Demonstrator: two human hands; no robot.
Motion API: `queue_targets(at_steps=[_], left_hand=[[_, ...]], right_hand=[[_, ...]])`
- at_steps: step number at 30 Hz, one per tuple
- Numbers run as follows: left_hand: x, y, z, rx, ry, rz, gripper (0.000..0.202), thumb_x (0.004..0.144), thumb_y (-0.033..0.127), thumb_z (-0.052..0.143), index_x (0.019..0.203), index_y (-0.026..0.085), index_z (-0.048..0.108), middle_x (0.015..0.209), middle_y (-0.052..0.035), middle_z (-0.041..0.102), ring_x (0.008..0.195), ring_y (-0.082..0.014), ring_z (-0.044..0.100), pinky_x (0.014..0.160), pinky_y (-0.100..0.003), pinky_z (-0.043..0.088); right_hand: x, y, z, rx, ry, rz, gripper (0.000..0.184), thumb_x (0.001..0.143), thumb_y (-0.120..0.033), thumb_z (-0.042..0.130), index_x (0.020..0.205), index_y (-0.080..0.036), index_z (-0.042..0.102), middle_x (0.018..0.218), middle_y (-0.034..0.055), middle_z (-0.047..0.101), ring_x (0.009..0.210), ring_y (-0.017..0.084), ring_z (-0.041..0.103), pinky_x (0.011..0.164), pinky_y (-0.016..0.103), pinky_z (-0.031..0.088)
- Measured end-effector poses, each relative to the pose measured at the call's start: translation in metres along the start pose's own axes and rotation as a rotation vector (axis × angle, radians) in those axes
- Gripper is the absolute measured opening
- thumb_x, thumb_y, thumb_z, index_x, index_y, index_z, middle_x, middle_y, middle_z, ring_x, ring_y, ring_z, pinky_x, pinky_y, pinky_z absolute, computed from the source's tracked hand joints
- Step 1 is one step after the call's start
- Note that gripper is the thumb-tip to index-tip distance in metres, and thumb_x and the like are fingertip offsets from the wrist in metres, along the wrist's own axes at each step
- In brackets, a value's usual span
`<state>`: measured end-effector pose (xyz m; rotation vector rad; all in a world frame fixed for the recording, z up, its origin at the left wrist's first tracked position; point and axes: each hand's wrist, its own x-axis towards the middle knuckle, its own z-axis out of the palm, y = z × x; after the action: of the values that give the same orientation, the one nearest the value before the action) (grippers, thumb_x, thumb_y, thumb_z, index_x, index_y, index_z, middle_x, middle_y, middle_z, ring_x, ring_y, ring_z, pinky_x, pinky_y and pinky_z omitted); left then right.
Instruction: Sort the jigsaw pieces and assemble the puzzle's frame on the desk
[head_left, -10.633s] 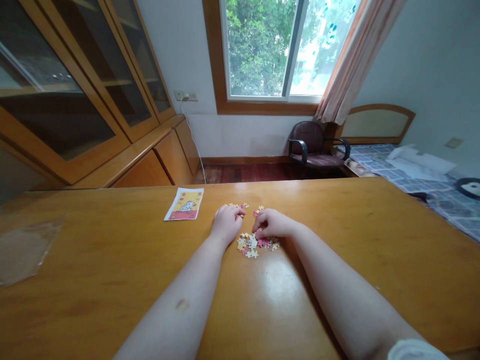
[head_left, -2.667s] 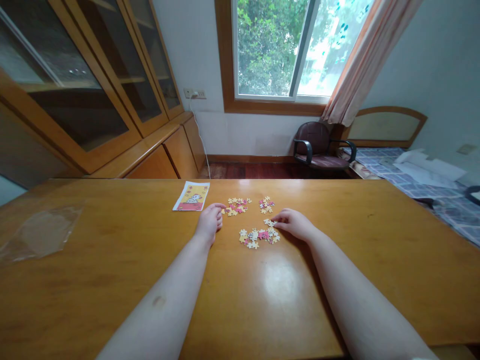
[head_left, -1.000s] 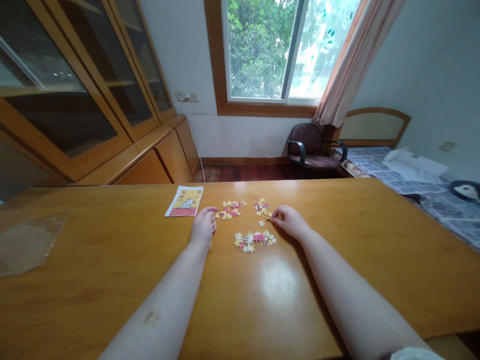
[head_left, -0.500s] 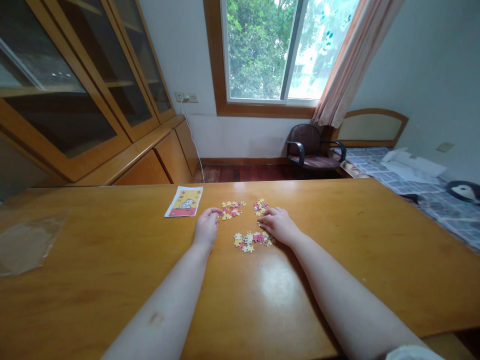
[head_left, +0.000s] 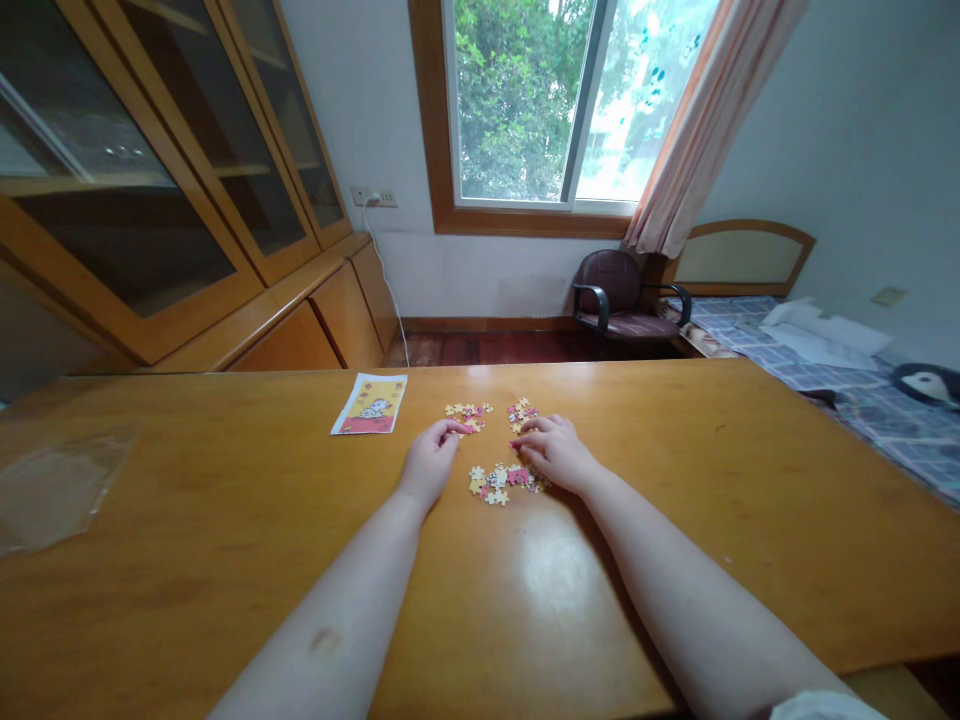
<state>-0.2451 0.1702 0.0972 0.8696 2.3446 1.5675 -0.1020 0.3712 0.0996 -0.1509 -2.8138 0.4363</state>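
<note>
Small jigsaw puzzle pieces lie on the wooden table in three loose groups: a far-left group (head_left: 471, 410), a far-right group (head_left: 523, 408) and a nearer group (head_left: 499, 481), coloured yellow, pink and white. My left hand (head_left: 431, 462) reaches over the near edge of the far-left group, its fingers closed at a pink piece. Between the far-right and nearer groups, my right hand (head_left: 553, 453) has its fingers bent, with a small pink puzzle piece (head_left: 514, 445) at the tips. The palm and fingers hide part of both right-side groups.
A picture card (head_left: 369, 404) with a white cartoon animal on yellow and pink lies left of the pieces. A clear plastic bag (head_left: 60, 490) rests at the table's left. Beyond the table (head_left: 225, 480) are an office chair (head_left: 619, 295), a bed and a glass-door cabinet.
My left hand has moved right, over pieces of the far-left group. My right hand stays nearly in place; the piece at its fingertips now shows pink instead of pale.
</note>
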Motion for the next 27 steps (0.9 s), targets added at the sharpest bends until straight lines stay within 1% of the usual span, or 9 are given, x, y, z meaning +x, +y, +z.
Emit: queue_targets(at_steps=[3, 6, 9, 12, 14, 16, 19, 23, 27], left_hand=[[-0.001, 0.003, 0.000, 0.167, -0.100, 0.178, 0.022, 0.081, 0.026, 0.047, 0.089, 0.021, 0.067, 0.090, -0.0020, 0.066, 0.089, -0.0188, 0.058, 0.082, -0.032, 0.046], [-0.002, 0.005, 0.000, 0.333, -0.176, 0.289, 0.026, 0.083, 0.025, 0.047, 0.095, 0.025, 0.070, 0.109, -0.0027, 0.065, 0.110, -0.0216, 0.052, 0.101, -0.039, 0.038], [-0.004, 0.007, 0.000, 0.489, -0.253, 0.304, 0.032, 0.085, 0.028, 0.047, 0.110, 0.032, 0.067, 0.132, -0.0015, 0.054, 0.127, -0.0255, 0.040, 0.109, -0.048, 0.028], [-0.007, 0.008, 0.002, 0.620, -0.314, 0.266, 0.038, 0.087, 0.031, 0.046, 0.121, 0.041, 0.060, 0.148, 0.0017, 0.037, 0.139, -0.0314, 0.023, 0.112, -0.059, 0.011], [-0.009, 0.009, 0.003, 0.664, -0.343, 0.258, 0.038, 0.089, 0.033, 0.044, 0.123, 0.044, 0.057, 0.152, 0.0033, 0.030, 0.141, -0.0334, 0.017, 0.111, -0.062, 0.005], [-0.011, 0.010, 0.004, 0.684, -0.364, 0.286, 0.039, 0.090, 0.034, 0.043, 0.125, 0.045, 0.055, 0.154, 0.0038, 0.026, 0.141, -0.0333, 0.016, 0.111, -0.062, 0.003], [-0.012, 0.012, 0.004, 0.707, -0.362, 0.300, 0.039, 0.090, 0.034, 0.041, 0.125, 0.045, 0.055, 0.154, 0.0035, 0.026, 0.142, -0.0326, 0.016, 0.111, -0.061, 0.003], [-0.009, 0.011, 0.003, 0.762, -0.275, 0.187, 0.038, 0.089, 0.034, 0.042, 0.121, 0.040, 0.061, 0.150, -0.0005, 0.036, 0.141, -0.0339, 0.017, 0.111, -0.062, 0.006], [-0.005, 0.006, 0.002, 0.802, -0.157, 0.084, 0.037, 0.086, 0.031, 0.044, 0.117, 0.031, 0.064, 0.144, -0.0055, 0.044, 0.140, -0.0337, 0.021, 0.112, -0.060, 0.011]], right_hand=[[-0.001, -0.005, -0.005, -0.025, -0.020, 0.053, 0.026, 0.091, -0.032, 0.049, 0.102, -0.032, 0.072, 0.123, 0.0035, 0.060, 0.109, 0.024, 0.048, 0.096, 0.045, 0.033], [-0.003, -0.008, -0.005, -0.027, -0.096, 0.042, 0.028, 0.091, -0.041, 0.049, 0.110, -0.036, 0.068, 0.138, 0.0023, 0.049, 0.127, 0.030, 0.036, 0.105, 0.055, 0.022], [-0.004, -0.012, -0.002, 0.003, -0.153, -0.005, 0.041, 0.088, -0.053, 0.049, 0.127, -0.039, 0.057, 0.150, 0.0037, 0.034, 0.137, 0.035, 0.022, 0.108, 0.062, 0.011], [-0.004, -0.014, -0.002, 0.034, -0.125, -0.027, 0.044, 0.090, -0.050, 0.048, 0.130, -0.035, 0.054, 0.149, 0.0052, 0.035, 0.137, 0.032, 0.024, 0.110, 0.060, 0.010], [-0.004, -0.012, -0.004, 0.063, -0.081, -0.024, 0.036, 0.093, -0.045, 0.045, 0.123, -0.031, 0.060, 0.141, 0.0056, 0.046, 0.133, 0.029, 0.033, 0.110, 0.058, 0.012], [-0.004, -0.009, -0.006, 0.100, -0.033, -0.015, 0.032, 0.095, -0.039, 0.042, 0.112, -0.029, 0.067, 0.130, 0.0056, 0.057, 0.124, 0.025, 0.043, 0.109, 0.056, 0.016], [-0.003, -0.001, -0.008, 0.163, 0.022, -0.024, 0.034, 0.096, -0.034, 0.039, 0.093, -0.026, 0.072, 0.112, 0.0047, 0.067, 0.110, 0.022, 0.053, 0.106, 0.052, 0.022], [-0.002, 0.009, -0.007, 0.245, 0.049, -0.062, 0.043, 0.096, -0.032, 0.040, 0.068, -0.024, 0.072, 0.094, 0.0028, 0.071, 0.095, 0.018, 0.058, 0.103, 0.047, 0.026], [-0.001, 0.012, -0.006, 0.273, 0.044, -0.073, 0.044, 0.095, -0.031, 0.043, 0.062, -0.023, 0.071, 0.089, 0.0012, 0.072, 0.092, 0.017, 0.059, 0.102, 0.044, 0.027]])
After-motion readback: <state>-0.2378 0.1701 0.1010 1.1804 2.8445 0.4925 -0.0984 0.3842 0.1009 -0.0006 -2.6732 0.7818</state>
